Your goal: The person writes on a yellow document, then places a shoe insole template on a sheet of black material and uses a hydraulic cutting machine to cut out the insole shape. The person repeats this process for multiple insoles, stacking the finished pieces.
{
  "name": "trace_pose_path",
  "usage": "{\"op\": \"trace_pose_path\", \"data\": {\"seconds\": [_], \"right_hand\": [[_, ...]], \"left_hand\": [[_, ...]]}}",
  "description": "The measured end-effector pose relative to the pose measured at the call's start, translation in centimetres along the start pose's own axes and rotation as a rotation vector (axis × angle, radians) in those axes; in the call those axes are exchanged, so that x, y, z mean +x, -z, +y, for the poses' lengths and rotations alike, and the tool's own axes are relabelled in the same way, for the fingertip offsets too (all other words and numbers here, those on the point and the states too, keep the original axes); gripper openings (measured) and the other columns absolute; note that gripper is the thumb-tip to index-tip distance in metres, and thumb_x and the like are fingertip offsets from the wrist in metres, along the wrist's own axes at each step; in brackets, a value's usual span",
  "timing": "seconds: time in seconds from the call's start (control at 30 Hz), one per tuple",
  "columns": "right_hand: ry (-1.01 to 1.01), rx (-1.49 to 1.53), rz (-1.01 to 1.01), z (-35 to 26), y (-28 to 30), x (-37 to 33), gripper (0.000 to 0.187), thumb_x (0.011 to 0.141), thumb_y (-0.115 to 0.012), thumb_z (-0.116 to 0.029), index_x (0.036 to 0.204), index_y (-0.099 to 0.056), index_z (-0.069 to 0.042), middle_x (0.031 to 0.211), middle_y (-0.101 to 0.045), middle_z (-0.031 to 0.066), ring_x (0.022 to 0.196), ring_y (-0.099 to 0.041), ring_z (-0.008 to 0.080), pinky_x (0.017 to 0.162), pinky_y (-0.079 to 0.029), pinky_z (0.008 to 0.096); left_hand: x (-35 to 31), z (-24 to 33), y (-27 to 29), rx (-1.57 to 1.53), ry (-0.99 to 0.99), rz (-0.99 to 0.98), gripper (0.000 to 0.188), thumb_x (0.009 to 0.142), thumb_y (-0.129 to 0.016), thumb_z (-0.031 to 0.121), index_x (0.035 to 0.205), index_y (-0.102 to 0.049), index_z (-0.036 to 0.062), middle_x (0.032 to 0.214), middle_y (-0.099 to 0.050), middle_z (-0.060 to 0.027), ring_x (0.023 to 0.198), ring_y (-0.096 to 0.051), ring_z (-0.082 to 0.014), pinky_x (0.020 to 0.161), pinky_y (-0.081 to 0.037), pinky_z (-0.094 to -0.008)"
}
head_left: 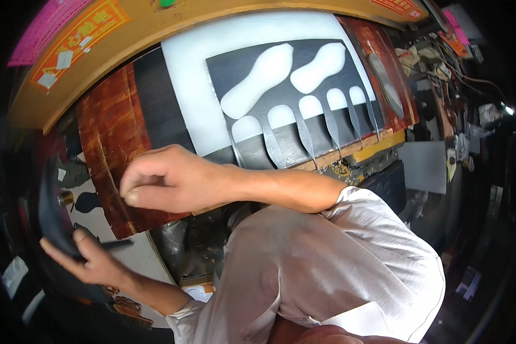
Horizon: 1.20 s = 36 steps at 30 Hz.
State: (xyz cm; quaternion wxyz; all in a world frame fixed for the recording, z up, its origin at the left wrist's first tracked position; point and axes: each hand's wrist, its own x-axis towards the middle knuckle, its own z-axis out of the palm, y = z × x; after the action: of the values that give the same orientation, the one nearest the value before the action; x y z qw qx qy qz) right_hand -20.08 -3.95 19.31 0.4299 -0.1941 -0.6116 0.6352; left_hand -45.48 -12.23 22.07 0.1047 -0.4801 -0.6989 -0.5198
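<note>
At the left, my left hand (92, 261) grips a dark, curved, flat piece (50, 206) between thumb and fingers. Motion blurs that piece, and a dark strip pokes out beside the thumb. My right hand (169, 178) hovers over the left part of the table, its fingers loosely curled and nothing showing in them. Beyond my right forearm lies a black sheet (252, 63) with sole-shaped holes cut out of it. Two whole outlines and a row of rounded ends show the white board (186, 63) underneath. Narrow strips of the sheet separate the rounded ends.
The red-brown wooden table (106, 120) carries the board and a dark panel (157, 97). A yellowish beam (212, 14) runs along the far side. A knife-like blade (386, 86) lies at the right. Cluttered shelves and cables stand beyond it.
</note>
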Motion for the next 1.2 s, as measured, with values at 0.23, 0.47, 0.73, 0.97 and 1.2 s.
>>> {"op": "trace_pose_path", "data": {"seconds": [0.23,0.47,0.73,0.97,1.2], "right_hand": [[-0.486,-0.070,0.294,6.7,5.7,-14.2,0.015,0.103,-0.072,-0.019,0.104,-0.073,-0.004,0.086,-0.070,0.0002,0.080,-0.062,0.0080,0.074,-0.053,0.0292],[-0.683,0.116,0.697,7.6,11.5,-30.0,0.017,0.103,-0.071,-0.016,0.114,-0.073,-0.003,0.092,-0.073,0.0022,0.080,-0.067,0.0104,0.075,-0.057,0.0287],[-0.494,-0.363,1.044,2.9,23.4,-35.9,0.028,0.100,-0.073,-0.020,0.120,-0.075,0.000,0.103,-0.077,0.0044,0.097,-0.068,0.0109,0.089,-0.055,0.0289],[-0.467,-0.678,1.056,1.3,29.1,-40.2,0.029,0.096,-0.075,-0.020,0.118,-0.076,-0.001,0.112,-0.076,0.0126,0.101,-0.073,0.0209,0.091,-0.057,0.0339],[-0.482,-1.187,1.234,2.0,38.7,-42.6,0.048,0.093,-0.074,-0.029,0.131,-0.071,0.000,0.129,-0.070,0.0275,0.124,-0.065,0.0430,0.110,-0.050,0.0486]], "left_hand": [[-0.9,-10.1,-7.8,0.332,-0.086,-0.473,0.071,0.098,-0.076,0.038,0.154,-0.055,-0.0004,0.152,-0.056,-0.0346,0.137,-0.060,-0.0449,0.115,-0.045,-0.0501],[-8.9,-13.4,-9.4,0.412,-0.275,-0.407,0.080,0.101,-0.071,0.048,0.160,-0.044,0.0028,0.160,-0.042,-0.0348,0.146,-0.046,-0.0480,0.119,-0.039,-0.0551],[-24.9,-1.0,-15.4,-0.379,0.739,-1.092,0.057,0.104,-0.073,0.026,0.148,-0.056,-0.0077,0.111,-0.075,-0.0114,0.091,-0.069,-0.0127,0.077,-0.057,-0.0276],[-28.3,2.2,-15.4,-0.269,0.583,-0.991,0.064,0.103,-0.071,0.025,0.151,-0.050,-0.0120,0.128,-0.073,-0.0198,0.110,-0.071,-0.0211,0.095,-0.057,-0.0325],[-28.2,1.2,-14.9,-0.160,0.675,-0.979,0.068,0.103,-0.073,0.030,0.155,-0.049,-0.0065,0.131,-0.071,-0.0144,0.105,-0.070,-0.0189,0.085,-0.058,-0.0329]]}}
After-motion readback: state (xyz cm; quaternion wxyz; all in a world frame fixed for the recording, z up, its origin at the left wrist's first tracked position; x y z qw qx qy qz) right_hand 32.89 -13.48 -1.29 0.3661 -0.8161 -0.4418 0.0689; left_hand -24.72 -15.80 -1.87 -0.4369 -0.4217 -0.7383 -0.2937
